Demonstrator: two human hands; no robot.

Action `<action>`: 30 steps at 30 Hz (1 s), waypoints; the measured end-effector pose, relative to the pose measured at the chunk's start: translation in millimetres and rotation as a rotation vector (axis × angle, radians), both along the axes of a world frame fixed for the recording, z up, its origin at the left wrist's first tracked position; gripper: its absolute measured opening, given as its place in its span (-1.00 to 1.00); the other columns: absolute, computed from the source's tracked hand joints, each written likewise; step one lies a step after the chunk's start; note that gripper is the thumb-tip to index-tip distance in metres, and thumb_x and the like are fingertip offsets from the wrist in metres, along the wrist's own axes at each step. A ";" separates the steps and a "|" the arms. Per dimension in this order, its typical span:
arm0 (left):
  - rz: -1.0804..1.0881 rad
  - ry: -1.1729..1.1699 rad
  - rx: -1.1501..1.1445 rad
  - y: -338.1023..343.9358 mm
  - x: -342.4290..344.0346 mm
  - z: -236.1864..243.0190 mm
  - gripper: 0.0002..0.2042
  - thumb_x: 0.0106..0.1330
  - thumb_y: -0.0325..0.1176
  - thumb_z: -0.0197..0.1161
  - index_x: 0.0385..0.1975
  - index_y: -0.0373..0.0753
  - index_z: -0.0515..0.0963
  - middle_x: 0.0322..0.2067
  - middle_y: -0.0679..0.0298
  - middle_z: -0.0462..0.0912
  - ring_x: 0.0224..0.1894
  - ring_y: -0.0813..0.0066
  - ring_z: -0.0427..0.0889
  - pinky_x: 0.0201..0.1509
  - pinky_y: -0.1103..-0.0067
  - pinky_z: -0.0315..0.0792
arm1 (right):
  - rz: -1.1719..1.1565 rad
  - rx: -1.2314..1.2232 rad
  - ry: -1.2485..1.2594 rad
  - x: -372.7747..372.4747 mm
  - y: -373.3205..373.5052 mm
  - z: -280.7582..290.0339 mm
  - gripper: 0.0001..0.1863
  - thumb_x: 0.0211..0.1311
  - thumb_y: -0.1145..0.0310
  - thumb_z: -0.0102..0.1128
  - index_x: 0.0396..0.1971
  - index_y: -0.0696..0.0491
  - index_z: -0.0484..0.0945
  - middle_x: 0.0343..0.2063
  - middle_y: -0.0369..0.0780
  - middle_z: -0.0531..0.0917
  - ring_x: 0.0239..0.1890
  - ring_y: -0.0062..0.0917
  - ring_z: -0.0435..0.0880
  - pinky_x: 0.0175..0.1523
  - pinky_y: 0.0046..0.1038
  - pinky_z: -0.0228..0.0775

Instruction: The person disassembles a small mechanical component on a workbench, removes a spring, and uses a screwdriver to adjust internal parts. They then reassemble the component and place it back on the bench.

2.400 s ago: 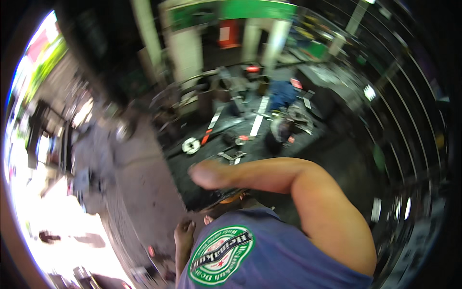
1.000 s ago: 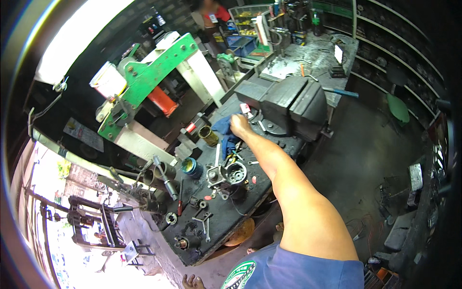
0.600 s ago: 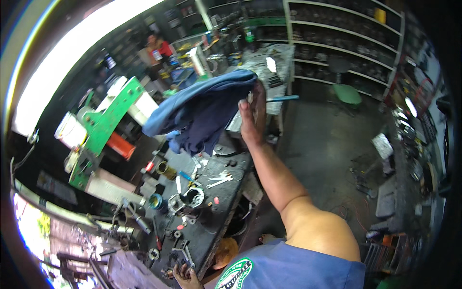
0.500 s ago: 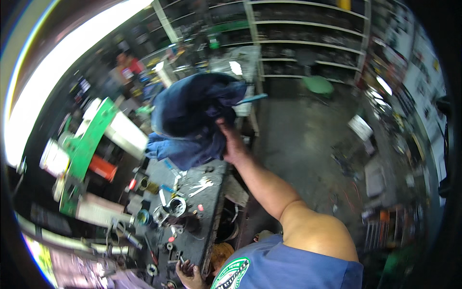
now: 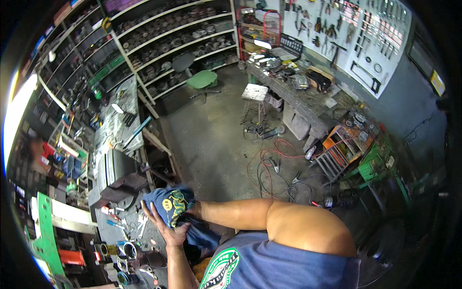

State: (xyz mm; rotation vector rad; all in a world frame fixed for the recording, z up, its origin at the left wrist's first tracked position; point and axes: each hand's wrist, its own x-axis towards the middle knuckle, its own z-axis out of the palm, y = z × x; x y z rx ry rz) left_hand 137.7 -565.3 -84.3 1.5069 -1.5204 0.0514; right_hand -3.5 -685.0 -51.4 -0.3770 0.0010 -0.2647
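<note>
A crumpled blue cloth (image 5: pixel 172 203) with a round yellow print is held just in front of my chest, above the edge of a cluttered workbench (image 5: pixel 111 226). My left hand (image 5: pixel 165 230) comes up from below and grips the cloth's underside, fingers spread against it. My right hand (image 5: pixel 196 211) reaches in from the right and is mostly buried in the folds, closed on the cloth. A dark bench vise (image 5: pixel 120 174) stands right behind the cloth, and wrenches and small metal parts (image 5: pixel 140 222) lie beside my left hand.
Shelves of parts (image 5: pixel 168 38) line the back, with a green stool (image 5: pixel 203 79) and a white stool (image 5: pixel 255 92) before them. A long bench (image 5: pixel 301 98) and tool pegboard (image 5: pixel 380 43) are at right. Red cables (image 5: pixel 272 161) cross the floor near an orange rack (image 5: pixel 339 147).
My right hand lifted the blue cloth off the bench, swung it high, then brought it down to my chest. My left hand has joined it. My view turned toward the shop floor.
</note>
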 end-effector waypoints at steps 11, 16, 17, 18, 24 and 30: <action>0.145 0.727 0.133 -100.2 14.2 -4.9 -0.42 0.73 -0.01 0.01 0.56 -0.25 0.39 0.37 0.13 0.64 0.35 0.18 0.63 0.59 0.25 0.42 | 0.114 -1.098 0.039 -19.1 -118.6 8.8 -0.18 0.38 -0.28 0.51 0.15 0.28 0.75 0.09 -0.09 0.80 0.17 -0.44 0.74 0.38 -0.30 0.55; -0.191 1.681 -0.165 -161.4 -14.8 2.0 -0.19 0.54 0.27 0.35 0.59 -0.20 0.41 0.40 0.16 0.63 0.41 0.06 0.57 0.63 0.16 0.35 | -0.441 -1.827 0.525 -0.6 -143.9 -31.7 0.02 0.35 0.22 0.44 0.73 0.11 0.15 0.76 0.17 -0.04 0.77 0.11 0.06 0.78 0.01 -0.01; -0.036 1.275 -0.053 -160.7 -21.4 -0.4 -0.27 0.58 0.08 0.38 0.56 -0.30 0.41 0.40 0.07 0.62 0.37 0.09 0.62 0.56 0.20 0.44 | -0.391 -1.922 0.362 4.1 -142.5 -43.8 0.14 0.38 0.17 0.39 0.80 0.03 -0.11 0.80 0.09 -0.28 0.80 0.08 -0.08 0.80 0.09 -0.11; 0.170 0.895 0.026 -157.1 -25.9 -3.5 -0.35 0.62 -0.12 0.41 0.53 -0.40 0.41 0.41 -0.01 0.62 0.33 0.13 0.67 0.49 0.24 0.53 | -0.401 -1.690 0.316 17.5 -145.2 -51.5 0.12 0.41 0.12 0.34 0.81 0.03 -0.12 0.79 0.10 -0.20 0.80 0.07 -0.04 0.80 0.07 -0.11; 0.397 1.198 -0.029 -146.9 26.5 -33.3 -0.38 0.64 -0.03 0.39 0.43 -0.42 0.49 0.18 0.07 0.73 0.10 0.22 0.77 0.28 0.28 0.65 | 0.389 -1.227 0.228 55.8 -182.5 -66.1 0.07 0.60 0.05 0.19 0.82 0.02 -0.28 0.70 0.15 0.18 0.77 -0.11 0.13 0.78 -0.19 0.04; 0.124 1.447 -0.271 -122.7 48.9 -39.3 -0.32 0.61 0.07 0.41 0.47 -0.35 0.46 0.26 0.11 0.68 0.18 0.23 0.71 0.36 0.29 0.62 | -0.162 -1.399 -0.211 71.9 -186.7 -51.5 -0.49 0.53 0.14 0.39 0.34 0.09 0.68 0.61 0.11 0.40 0.65 -0.07 0.37 0.68 -0.17 0.21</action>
